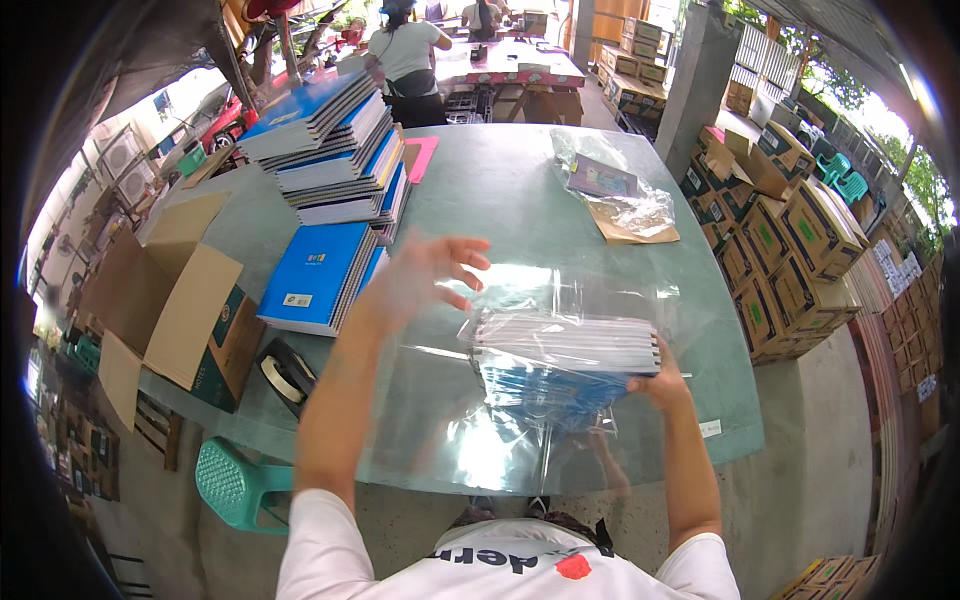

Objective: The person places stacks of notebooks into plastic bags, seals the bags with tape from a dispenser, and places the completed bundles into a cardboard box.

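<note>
Head view: your right hand holds the right side of some notebooks in a clear bag, in front of you at the green table. Your left hand is blurry, fingers spread wide, near the blue books.

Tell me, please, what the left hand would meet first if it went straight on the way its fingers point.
The left hand points rightward and would probably first meet the loose clear plastic bag over the spiral notebooks, though depth is unclear; it might pass above.
</note>
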`<action>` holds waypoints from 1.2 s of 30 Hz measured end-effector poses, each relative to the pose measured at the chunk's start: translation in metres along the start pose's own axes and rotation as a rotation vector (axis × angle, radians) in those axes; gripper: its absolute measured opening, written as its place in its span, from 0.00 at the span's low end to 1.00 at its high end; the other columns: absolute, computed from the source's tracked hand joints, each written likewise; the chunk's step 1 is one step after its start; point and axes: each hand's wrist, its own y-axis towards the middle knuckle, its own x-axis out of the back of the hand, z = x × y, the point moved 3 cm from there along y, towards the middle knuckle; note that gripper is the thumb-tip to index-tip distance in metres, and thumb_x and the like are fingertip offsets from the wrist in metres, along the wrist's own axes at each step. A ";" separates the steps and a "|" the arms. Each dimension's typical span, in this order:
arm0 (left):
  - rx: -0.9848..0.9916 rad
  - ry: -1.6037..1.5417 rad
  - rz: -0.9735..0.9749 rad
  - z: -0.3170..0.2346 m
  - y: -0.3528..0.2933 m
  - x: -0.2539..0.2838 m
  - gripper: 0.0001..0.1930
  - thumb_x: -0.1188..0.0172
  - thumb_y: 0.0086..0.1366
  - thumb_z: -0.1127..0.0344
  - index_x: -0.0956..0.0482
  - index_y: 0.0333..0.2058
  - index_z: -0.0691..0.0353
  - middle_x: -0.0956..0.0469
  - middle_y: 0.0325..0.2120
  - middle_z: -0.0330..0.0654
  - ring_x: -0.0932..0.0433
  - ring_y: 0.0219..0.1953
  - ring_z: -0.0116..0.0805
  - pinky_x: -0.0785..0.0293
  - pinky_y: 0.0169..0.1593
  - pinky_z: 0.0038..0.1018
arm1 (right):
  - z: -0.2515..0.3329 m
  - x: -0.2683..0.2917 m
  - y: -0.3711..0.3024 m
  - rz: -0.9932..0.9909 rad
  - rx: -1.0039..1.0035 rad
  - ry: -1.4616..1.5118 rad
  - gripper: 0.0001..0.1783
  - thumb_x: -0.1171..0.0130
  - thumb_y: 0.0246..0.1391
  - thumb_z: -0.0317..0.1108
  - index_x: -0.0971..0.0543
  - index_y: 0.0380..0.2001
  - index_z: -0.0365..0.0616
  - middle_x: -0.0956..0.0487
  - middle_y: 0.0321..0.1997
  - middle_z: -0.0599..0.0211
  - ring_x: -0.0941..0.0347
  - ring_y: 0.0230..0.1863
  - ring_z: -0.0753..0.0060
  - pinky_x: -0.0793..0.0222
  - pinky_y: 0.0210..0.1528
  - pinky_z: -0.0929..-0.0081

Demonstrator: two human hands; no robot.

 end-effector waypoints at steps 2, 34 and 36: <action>0.127 0.030 -0.096 -0.041 0.022 -0.016 0.39 0.46 0.51 0.34 0.29 0.47 0.66 0.25 0.39 0.45 0.26 0.37 0.31 0.27 0.34 0.29 | 0.016 -0.006 0.004 0.035 0.080 -0.084 0.53 0.21 0.19 0.36 0.37 0.55 0.40 0.29 0.49 0.67 0.34 0.52 0.74 0.38 0.54 0.75; -0.448 1.764 0.402 -0.078 0.023 -0.137 0.04 0.43 0.47 0.62 0.23 0.20 0.52 0.37 0.54 0.41 0.50 0.62 0.46 0.59 0.64 0.49 | 0.065 -0.072 -0.029 0.160 0.852 -1.522 0.24 0.49 0.47 0.31 0.30 0.52 0.54 0.28 0.53 0.64 0.34 0.56 0.61 0.38 0.56 0.64; -0.563 1.932 0.538 -0.057 0.034 -0.150 0.06 0.42 0.48 0.61 0.23 0.15 0.50 0.36 0.53 0.38 0.49 0.62 0.45 0.60 0.64 0.50 | 0.064 -0.074 -0.031 0.155 0.910 -1.557 0.24 0.49 0.48 0.32 0.29 0.52 0.54 0.29 0.54 0.64 0.33 0.56 0.60 0.37 0.55 0.64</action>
